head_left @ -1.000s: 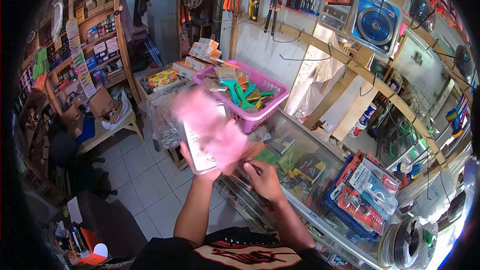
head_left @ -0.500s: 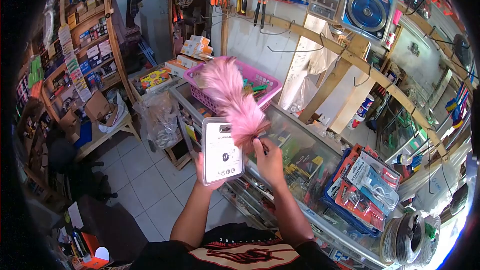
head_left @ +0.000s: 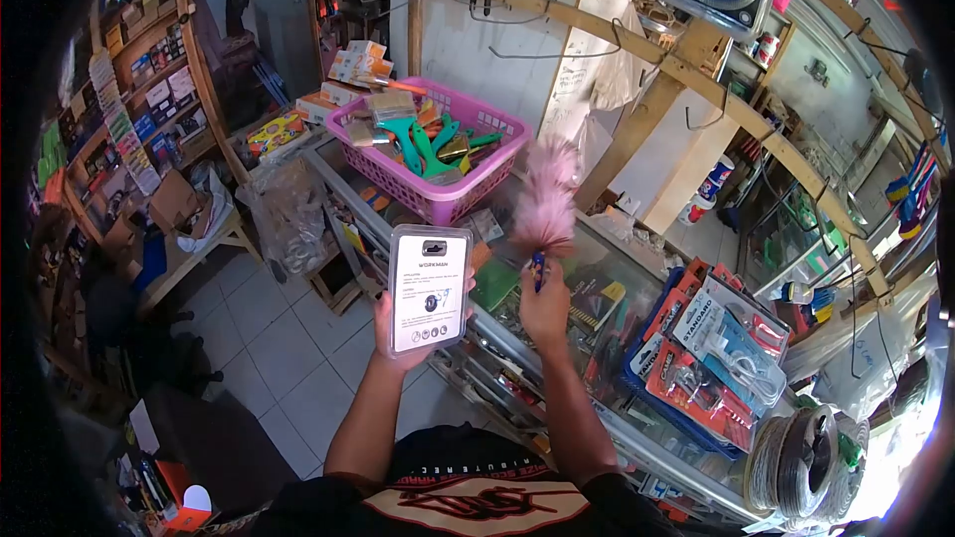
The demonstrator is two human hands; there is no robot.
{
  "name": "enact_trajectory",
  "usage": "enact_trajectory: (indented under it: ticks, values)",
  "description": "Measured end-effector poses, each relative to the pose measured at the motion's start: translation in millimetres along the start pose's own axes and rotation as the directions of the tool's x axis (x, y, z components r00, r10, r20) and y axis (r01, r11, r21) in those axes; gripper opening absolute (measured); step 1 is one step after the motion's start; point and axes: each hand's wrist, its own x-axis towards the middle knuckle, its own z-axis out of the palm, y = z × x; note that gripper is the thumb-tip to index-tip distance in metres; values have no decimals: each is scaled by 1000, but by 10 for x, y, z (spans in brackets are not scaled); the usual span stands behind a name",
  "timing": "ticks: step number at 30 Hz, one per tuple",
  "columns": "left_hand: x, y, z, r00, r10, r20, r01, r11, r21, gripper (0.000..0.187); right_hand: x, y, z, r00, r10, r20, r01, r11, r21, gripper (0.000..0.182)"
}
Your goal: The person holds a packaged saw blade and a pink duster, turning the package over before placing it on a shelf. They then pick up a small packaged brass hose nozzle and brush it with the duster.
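My left hand [head_left: 391, 340] is closed round the lower part of a clear plastic package with a white printed card [head_left: 430, 290], its face turned up towards me. My right hand [head_left: 544, 308] grips the blue handle of a pink feather duster [head_left: 545, 201], whose blurred feathers point up, away from me. The duster is to the right of the package and apart from it. Beyond both hands, a pink basket [head_left: 448, 201] holds brushes with green handles [head_left: 428, 147] on the glass counter.
The glass counter [head_left: 617, 416] runs along my right. On it are a blue basket of packaged goods [head_left: 708, 363] and wire coils [head_left: 799, 459]. Metal hooks on a wooden rail [head_left: 686, 75] stand beyond. Shelves [head_left: 164, 45] line the left, above a tiled floor [head_left: 284, 358].
The duster has swung right, away from the package and pink basket, uncovering the brushes. My right hand has moved slightly right. The view has shifted, and the package now shows whole.
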Motion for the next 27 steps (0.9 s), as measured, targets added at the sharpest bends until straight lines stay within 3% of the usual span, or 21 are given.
enact_trajectory:
  ticks: [1, 4, 8, 13, 16, 19, 22, 25, 27]
  values:
    - [16, -26, 0, 1000, -1, 11, 1, 1000, 14, 112, -18, 16, 11, 999, -22, -24, 20, 998, -60, 40]
    - [58, -125, -31, 1000, -7, -1, 7, 998, 65, 108, -27, -33, -8, 989, 94, 112, -72, 979, -191, 46]
    - [61, -303, -43, 997, -20, -71, 28, 994, 103, 108, -12, -186, 8, 970, 133, 205, -72, 958, -278, 45]
    - [1, -446, -24, 992, -25, -122, 43, 988, 149, 107, -48, -90, 75, 984, 11, 175, 44, 951, -306, 50]
    - [-68, -517, -64, 986, -20, -168, 47, 987, 157, 106, -90, -110, 55, 990, -36, 139, 74, 958, -277, 44]
    - [-124, -566, -65, 974, 36, -224, 14, 976, 216, 106, -179, -98, 64, 967, -252, -29, 243, 953, -180, 44]
    - [-124, -525, -81, 959, 160, -232, -72, 936, 346, 107, -208, -102, -83, 923, -245, 296, 214, 968, 132, 51]
    - [-61, -380, 37, 921, 323, -218, -180, 850, 495, 110, -313, -373, -375, 688, -217, 693, -136, 899, 416, 57]
    - [24, -266, 260, 883, 406, -233, -237, 817, 526, 121, -433, -558, -509, 602, -412, 683, -126, 796, 592, 64]
